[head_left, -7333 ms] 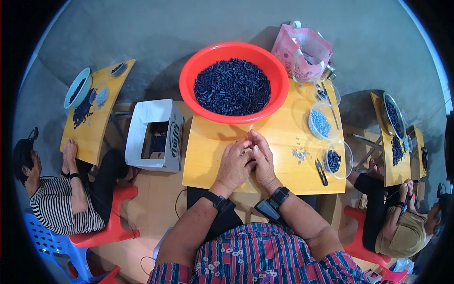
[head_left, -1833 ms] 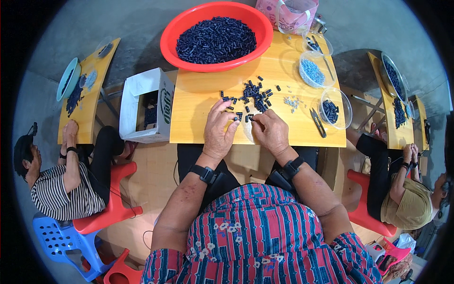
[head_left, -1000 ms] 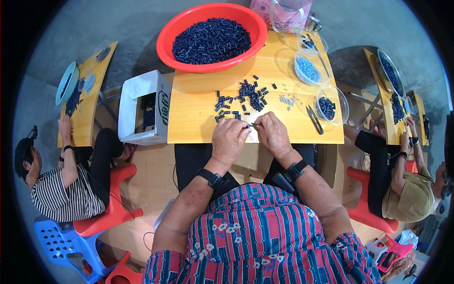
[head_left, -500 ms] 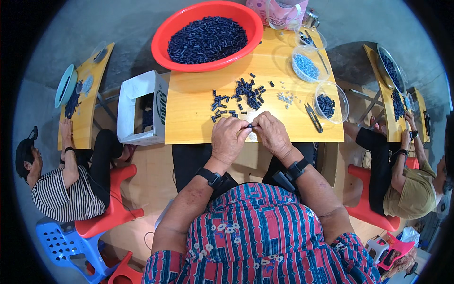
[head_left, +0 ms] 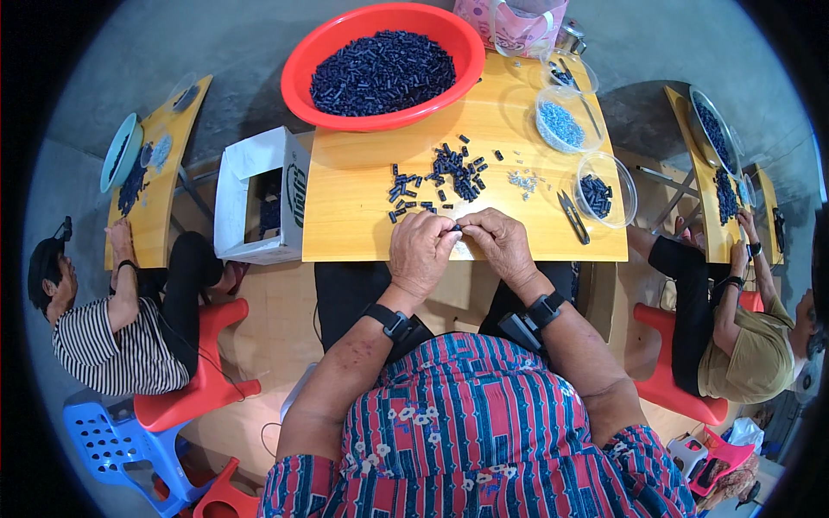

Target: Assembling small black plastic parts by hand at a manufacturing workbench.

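Note:
At the near edge of the wooden table (head_left: 363,237), the fingertips of my left hand (head_left: 420,255) are pinched on a small black cylindrical piece (head_left: 457,228). From the other side, my right hand (head_left: 503,246) grips the same piece, its thumb and forefinger closed. The fingers cover most of it. Just beyond them lies a loose pile of similar black cylindrical pieces (head_left: 465,180). Tiny clear bits (head_left: 525,181) are scattered to its right. Black thread snips (head_left: 573,217) rest to the right of my right hand, beside a clear bowl (head_left: 628,197) of black pieces.
A large red basin (head_left: 298,99) heaped with black pieces stands at the back left. Clear tubs, one with light blue bits (head_left: 561,123), line the right side near a pink bag (head_left: 518,30). A white carton (head_left: 233,194) is left of the table. Co-workers sit at both sides.
Both hands stay together at the table edge on the small black piece, with only a slight shift of the right fingers. The whole view has moved a little.

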Motion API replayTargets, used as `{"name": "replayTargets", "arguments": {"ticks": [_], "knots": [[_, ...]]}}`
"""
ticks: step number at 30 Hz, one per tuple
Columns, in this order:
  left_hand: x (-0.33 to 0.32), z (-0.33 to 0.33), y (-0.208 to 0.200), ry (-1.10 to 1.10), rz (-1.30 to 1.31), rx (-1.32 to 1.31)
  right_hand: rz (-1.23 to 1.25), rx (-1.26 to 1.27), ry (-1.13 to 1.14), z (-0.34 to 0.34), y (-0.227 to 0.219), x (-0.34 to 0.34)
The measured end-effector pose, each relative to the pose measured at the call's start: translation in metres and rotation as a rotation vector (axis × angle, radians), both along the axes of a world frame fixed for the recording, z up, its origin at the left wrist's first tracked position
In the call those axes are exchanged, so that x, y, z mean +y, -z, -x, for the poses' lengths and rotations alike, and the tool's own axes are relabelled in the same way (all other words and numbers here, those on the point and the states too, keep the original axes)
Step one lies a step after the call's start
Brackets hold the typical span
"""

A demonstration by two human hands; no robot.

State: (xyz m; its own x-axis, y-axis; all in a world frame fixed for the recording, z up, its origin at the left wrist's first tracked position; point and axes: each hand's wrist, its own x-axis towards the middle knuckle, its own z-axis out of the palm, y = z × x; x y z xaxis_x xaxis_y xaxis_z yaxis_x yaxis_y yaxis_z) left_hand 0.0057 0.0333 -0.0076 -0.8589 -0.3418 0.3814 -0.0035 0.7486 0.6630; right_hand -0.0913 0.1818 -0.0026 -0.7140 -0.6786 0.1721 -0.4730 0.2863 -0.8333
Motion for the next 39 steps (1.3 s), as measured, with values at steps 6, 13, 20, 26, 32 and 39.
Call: {"name": "replayTargets", "arguments": {"ticks": [6, 13, 20, 26, 32, 39], "knots": [[-0.002, 0.000, 0.004, -0.010, -0.042, 0.034, 0.057, -0.057, -0.009, -0.002, -0.001, -0.001], [-0.002, -0.002, -0.001, 0.011, -0.090, 0.037, 0.053, -0.108, 0.027, -0.002, 0.003, 0.001], [-0.002, -0.002, -0.005, 0.039, -0.059, 0.015, 0.106, -0.275, 0.064, 0.002, 0.007, 0.003], [-0.002, -0.003, -0.003, 0.034, -0.044, 0.000, 0.109, -0.327, 0.077, 0.000, 0.003, 0.001], [0.000, -0.002, -0.003, 0.031, -0.046, -0.015, 0.134, -0.340, 0.080, 0.000, 0.011, 0.002], [-0.001, -0.002, -0.004, 0.031, -0.051, 0.000, 0.092, -0.262, 0.074, 0.000, 0.006, 0.000]]}}
